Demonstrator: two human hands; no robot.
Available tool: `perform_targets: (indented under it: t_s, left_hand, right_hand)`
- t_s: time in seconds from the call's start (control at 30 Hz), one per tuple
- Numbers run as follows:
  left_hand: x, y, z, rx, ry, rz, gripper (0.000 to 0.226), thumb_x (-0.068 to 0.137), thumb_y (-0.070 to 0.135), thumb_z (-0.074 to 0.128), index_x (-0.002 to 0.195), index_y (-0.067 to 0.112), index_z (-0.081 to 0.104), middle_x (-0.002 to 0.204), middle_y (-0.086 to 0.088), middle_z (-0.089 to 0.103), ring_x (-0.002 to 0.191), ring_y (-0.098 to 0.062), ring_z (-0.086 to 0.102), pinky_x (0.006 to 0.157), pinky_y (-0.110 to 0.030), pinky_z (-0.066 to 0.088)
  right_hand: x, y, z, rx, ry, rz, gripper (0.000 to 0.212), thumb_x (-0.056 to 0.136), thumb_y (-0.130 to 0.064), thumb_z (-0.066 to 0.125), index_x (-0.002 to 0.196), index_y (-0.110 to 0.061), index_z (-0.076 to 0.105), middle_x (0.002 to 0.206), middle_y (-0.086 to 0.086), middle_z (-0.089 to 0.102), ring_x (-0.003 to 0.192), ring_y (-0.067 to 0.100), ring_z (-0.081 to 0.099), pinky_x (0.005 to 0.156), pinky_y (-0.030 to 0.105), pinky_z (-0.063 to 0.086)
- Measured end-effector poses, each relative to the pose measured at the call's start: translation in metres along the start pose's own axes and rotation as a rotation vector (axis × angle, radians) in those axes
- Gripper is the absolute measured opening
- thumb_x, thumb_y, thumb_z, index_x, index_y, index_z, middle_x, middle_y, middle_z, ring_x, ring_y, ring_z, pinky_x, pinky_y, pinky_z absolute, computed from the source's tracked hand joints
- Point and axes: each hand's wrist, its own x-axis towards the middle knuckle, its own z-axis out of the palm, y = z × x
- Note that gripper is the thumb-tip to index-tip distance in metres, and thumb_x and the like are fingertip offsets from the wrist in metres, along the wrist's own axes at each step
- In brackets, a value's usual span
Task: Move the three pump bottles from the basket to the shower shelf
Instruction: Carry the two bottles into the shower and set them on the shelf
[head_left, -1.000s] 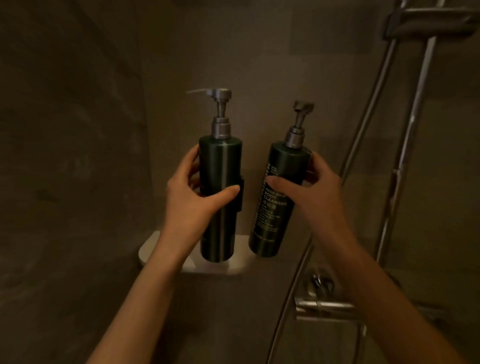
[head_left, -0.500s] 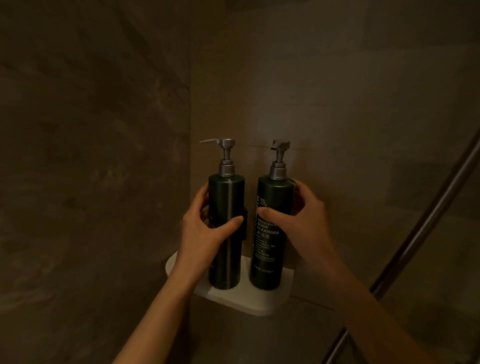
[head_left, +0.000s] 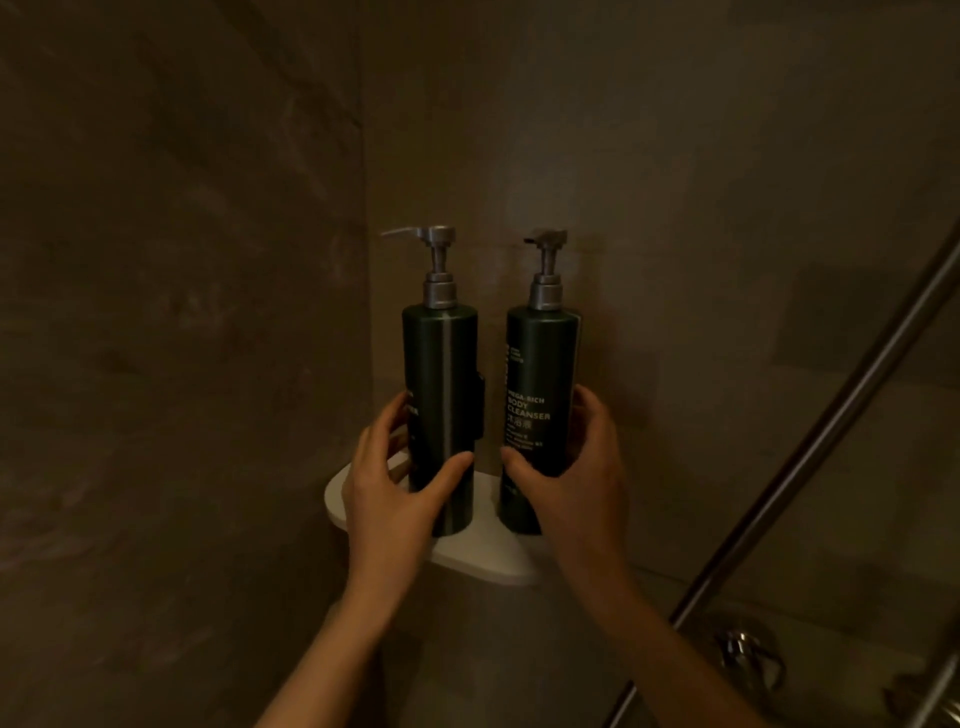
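Left hand: curled round the lower body of the plain green pump bottle, thumb across its front
Right hand: wrapped likewise on the body cleanser bottle
Both bottles: upright, side by side, bases on the white shower shelf in the tiled corner
Progress, judged: two of three placed; third bottle and basket out of view; hands not yet released
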Motion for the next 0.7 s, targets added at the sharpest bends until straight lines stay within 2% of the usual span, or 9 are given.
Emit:
perform_targets:
  t_s: [0.17,0.33,0.5,0.6,0.7]
  left_hand:
    - [0.009,-0.002,0.001,0.000,-0.019,-0.016,0.073,0.072,0.024,0.077,0.134,0.038,0.040,0.132,0.012,0.048,0.114,-0.001,0.049,0.082,-0.012,0.043]
    - [0.019,-0.004,0.006,0.002,-0.056,-0.031,0.074,0.073,0.022,0.077,0.137,0.030,0.040,0.137,0.007,0.048,0.111,0.000,0.049,0.081,-0.008,0.042]
    - [0.024,-0.004,0.011,-0.017,-0.076,-0.025,0.073,0.074,0.016,0.077,0.137,0.025,0.041,0.131,0.009,0.048,0.099,0.012,0.049,0.073,0.003,0.042]
    - [0.026,-0.004,0.011,0.012,-0.092,-0.035,0.074,0.074,0.018,0.076,0.137,0.027,0.040,0.132,0.009,0.048,0.102,0.008,0.050,0.074,-0.002,0.043]
    - [0.024,-0.001,0.008,0.049,-0.106,-0.034,0.072,0.076,0.022,0.074,0.139,0.027,0.038,0.137,0.005,0.046,0.111,-0.001,0.048,0.085,-0.010,0.042]
  right_hand:
    - [0.000,0.003,-0.004,0.010,0.037,0.005,0.078,0.067,-0.027,0.082,0.132,-0.033,0.039,0.124,-0.012,0.054,0.105,0.002,0.054,0.075,0.012,0.040]
    - [0.003,0.007,-0.012,0.009,0.038,0.004,0.078,0.069,-0.027,0.081,0.135,-0.028,0.041,0.127,-0.009,0.053,0.109,0.003,0.053,0.079,0.015,0.041]
    - [0.004,0.009,-0.015,0.007,0.036,-0.010,0.077,0.070,-0.029,0.080,0.136,-0.026,0.041,0.130,-0.008,0.052,0.112,0.004,0.052,0.082,0.016,0.041]
    - [0.004,0.010,-0.016,0.016,0.013,-0.006,0.077,0.070,-0.029,0.080,0.136,-0.028,0.040,0.129,-0.009,0.052,0.111,0.002,0.051,0.080,0.012,0.039]
    - [0.005,0.010,-0.019,0.015,-0.028,-0.005,0.077,0.072,-0.032,0.079,0.137,-0.028,0.037,0.133,-0.008,0.050,0.114,0.004,0.050,0.084,0.019,0.042]
